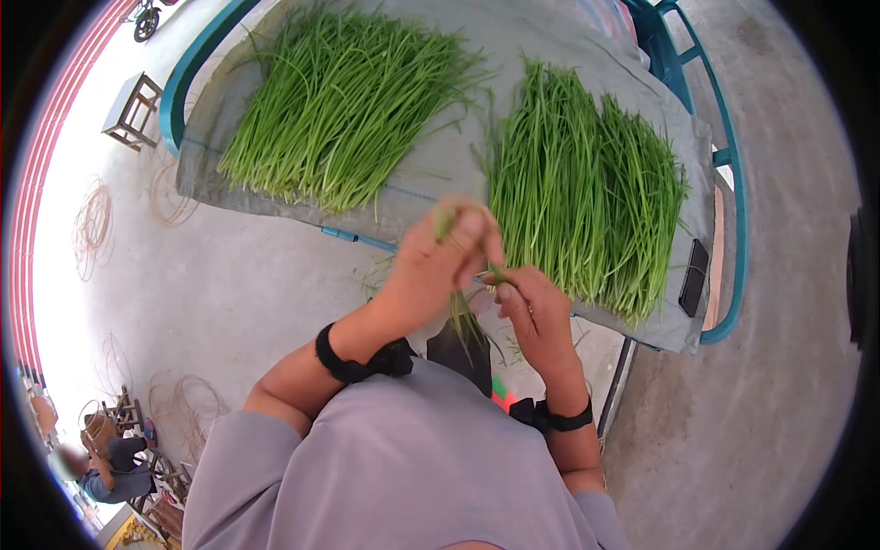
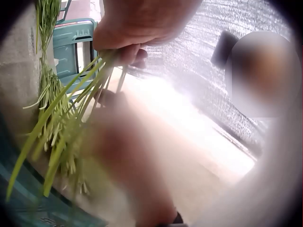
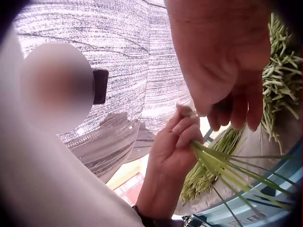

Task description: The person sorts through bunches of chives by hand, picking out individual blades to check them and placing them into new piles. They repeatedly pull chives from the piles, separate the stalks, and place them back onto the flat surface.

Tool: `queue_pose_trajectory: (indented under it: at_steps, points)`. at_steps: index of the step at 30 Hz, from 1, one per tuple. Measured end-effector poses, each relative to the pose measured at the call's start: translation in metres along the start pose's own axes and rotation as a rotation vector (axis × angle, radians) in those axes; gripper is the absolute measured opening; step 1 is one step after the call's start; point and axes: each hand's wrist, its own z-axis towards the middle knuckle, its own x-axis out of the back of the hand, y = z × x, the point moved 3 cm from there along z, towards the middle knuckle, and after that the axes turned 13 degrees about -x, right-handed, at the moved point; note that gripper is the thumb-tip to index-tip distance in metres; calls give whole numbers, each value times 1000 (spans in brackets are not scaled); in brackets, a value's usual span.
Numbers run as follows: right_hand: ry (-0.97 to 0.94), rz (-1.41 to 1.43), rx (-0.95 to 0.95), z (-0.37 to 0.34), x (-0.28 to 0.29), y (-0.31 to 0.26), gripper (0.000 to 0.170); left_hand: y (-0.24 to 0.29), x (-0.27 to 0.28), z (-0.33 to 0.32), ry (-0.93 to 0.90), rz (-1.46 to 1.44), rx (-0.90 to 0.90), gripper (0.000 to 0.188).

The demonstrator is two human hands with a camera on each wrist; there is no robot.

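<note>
My left hand [image 1: 431,261] grips a small bunch of chives [image 3: 218,163] in front of my chest. The long green leaves fan out from below the fist, blurred in the head view. Close beside it, the right hand [image 1: 539,316] pinches a bit of green between thumb and forefinger. In the right wrist view, the right hand's fingertips come right up to the top of the left fist. A large heap of chives [image 1: 344,110] lies on the left of the grey cloth, and more chives [image 1: 587,192] lie in side-by-side piles on the right, pale stem ends towards me.
The grey cloth [image 1: 449,174] covers a surface with a teal frame [image 1: 729,202]. A black phone [image 1: 694,275] lies at the cloth's right edge. On the floor to the left are a stool [image 1: 135,110] and wire coils [image 1: 92,229]. Another person [image 1: 115,472] sits at lower left.
</note>
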Motion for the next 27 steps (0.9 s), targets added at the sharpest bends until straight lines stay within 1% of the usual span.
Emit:
queue_pose_trajectory:
  at_steps: [1,3,5,8,11,14,17,19,23,26,27]
  points:
    - [-19,35,-32,-2,2,-3,18,1,10,2,85,0,32,19]
    - [-30,88,-85,-8,3,-2,15,3,27,10,318,-227,-17,19]
    - [-14,115,-120,-14,9,4,13,6,50,18,442,-295,-69,18]
    - [25,255,-197,-25,13,15,12,14,81,24,543,-347,-180,20]
    - [58,315,-234,-32,18,26,12,24,96,24,559,-361,-229,21]
    - [109,330,-249,-37,27,32,12,25,114,19,518,-342,-271,22]
    - [231,273,-194,-37,34,20,12,36,110,13,491,-309,-226,23]
    - [278,253,-166,-34,39,19,13,40,114,8,517,-261,-244,23]
    - [474,415,-140,-30,45,16,17,45,130,-4,564,-225,-265,23]
    - [670,575,-113,-24,44,8,14,50,152,-16,556,-263,-314,24]
    - [657,421,-117,-20,40,5,11,53,155,-19,574,-218,-316,24]
